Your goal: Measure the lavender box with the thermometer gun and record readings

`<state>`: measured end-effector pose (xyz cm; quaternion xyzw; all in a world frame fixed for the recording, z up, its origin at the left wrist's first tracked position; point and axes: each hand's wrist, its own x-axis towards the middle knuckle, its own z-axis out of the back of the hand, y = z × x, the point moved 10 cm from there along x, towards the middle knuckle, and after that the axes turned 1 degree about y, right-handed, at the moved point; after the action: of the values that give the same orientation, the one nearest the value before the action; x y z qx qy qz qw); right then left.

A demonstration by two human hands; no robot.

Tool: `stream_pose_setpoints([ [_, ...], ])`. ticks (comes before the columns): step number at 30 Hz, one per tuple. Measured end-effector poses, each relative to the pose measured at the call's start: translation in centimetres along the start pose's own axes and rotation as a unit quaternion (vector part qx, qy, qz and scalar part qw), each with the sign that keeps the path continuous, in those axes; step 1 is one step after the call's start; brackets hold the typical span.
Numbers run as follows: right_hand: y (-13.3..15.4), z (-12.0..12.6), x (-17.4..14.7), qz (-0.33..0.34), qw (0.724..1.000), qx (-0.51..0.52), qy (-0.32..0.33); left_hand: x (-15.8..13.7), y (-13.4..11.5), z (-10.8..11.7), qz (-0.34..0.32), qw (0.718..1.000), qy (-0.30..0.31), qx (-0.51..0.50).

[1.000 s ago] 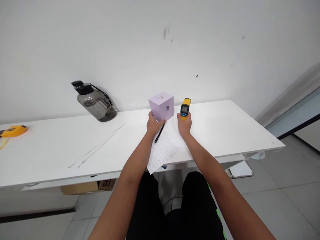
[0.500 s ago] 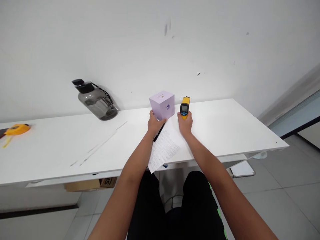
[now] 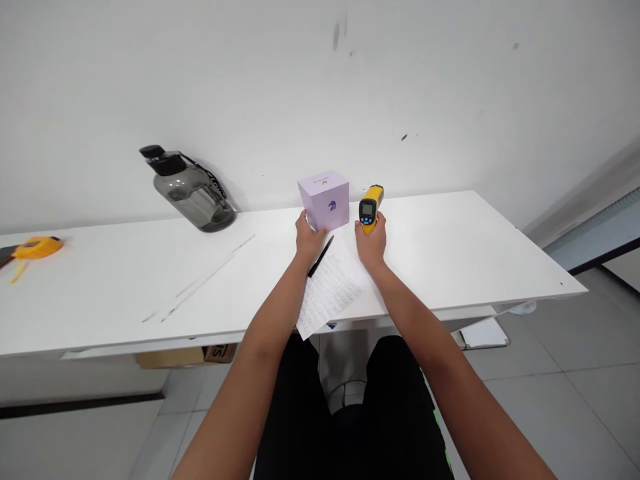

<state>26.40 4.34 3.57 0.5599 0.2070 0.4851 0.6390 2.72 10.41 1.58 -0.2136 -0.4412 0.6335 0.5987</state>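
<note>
My left hand (image 3: 309, 239) grips the lower near-left part of a lilac box (image 3: 326, 201), thumb along its front and fingers on the left side. The box bears a dark purple emblem on one face and small gold print on top. Just to its right, my right hand (image 3: 371, 241) is wrapped round the handle of a yellow and black infrared thermometer (image 3: 370, 208), whose small screen and blue buttons face me. A black pen (image 3: 321, 257) lies on a handwritten sheet of paper (image 3: 327, 293) between my forearms. The paper's near corner hangs over the table edge.
On the white table (image 3: 115, 280), a grey water bottle (image 3: 193, 193) with a black cap stands near the wall at left. A yellow tape measure (image 3: 37, 248) lies at far left. Beneath the table are a cardboard box (image 3: 173, 358) and a white board (image 3: 485, 333).
The lilac box has turned slightly, and its emblem face points more toward me. The thermometer has tilted, its top leaning right. More of the pen shows, and the view has shifted a little.
</note>
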Motion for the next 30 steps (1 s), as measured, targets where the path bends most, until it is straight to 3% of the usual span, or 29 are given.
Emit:
stream_pose_setpoints([
  [5,0.4,0.2,0.1,0.023,0.995,-0.092,-0.003,-0.6,0.2,0.8,0.038,0.997,-0.028,-0.060],
  [12,0.8,-1.1,-0.2,0.051,0.966,-0.226,0.114,-1.1,-0.7,1.7,0.024,0.993,-0.070,-0.094],
  [20,-0.8,0.2,1.1,0.007,0.924,-0.371,0.098,-1.8,-1.2,2.1,0.000,0.991,-0.081,-0.108],
  [22,-1.0,0.5,1.3,0.009,0.917,-0.386,0.098,-1.3,-0.7,1.8,0.038,0.990,-0.053,-0.128],
  [26,-0.8,1.2,1.5,0.033,0.922,-0.380,0.069,-1.4,0.0,1.8,0.123,0.978,0.070,-0.152],
  [28,-0.9,1.2,1.5,0.041,0.927,-0.367,0.062,-3.0,0.3,3.4,0.123,0.985,0.104,-0.062],
  [30,-0.6,1.2,1.4,0.062,0.934,-0.348,0.053,-5.6,0.4,5.3,0.086,0.984,0.109,0.109],
])
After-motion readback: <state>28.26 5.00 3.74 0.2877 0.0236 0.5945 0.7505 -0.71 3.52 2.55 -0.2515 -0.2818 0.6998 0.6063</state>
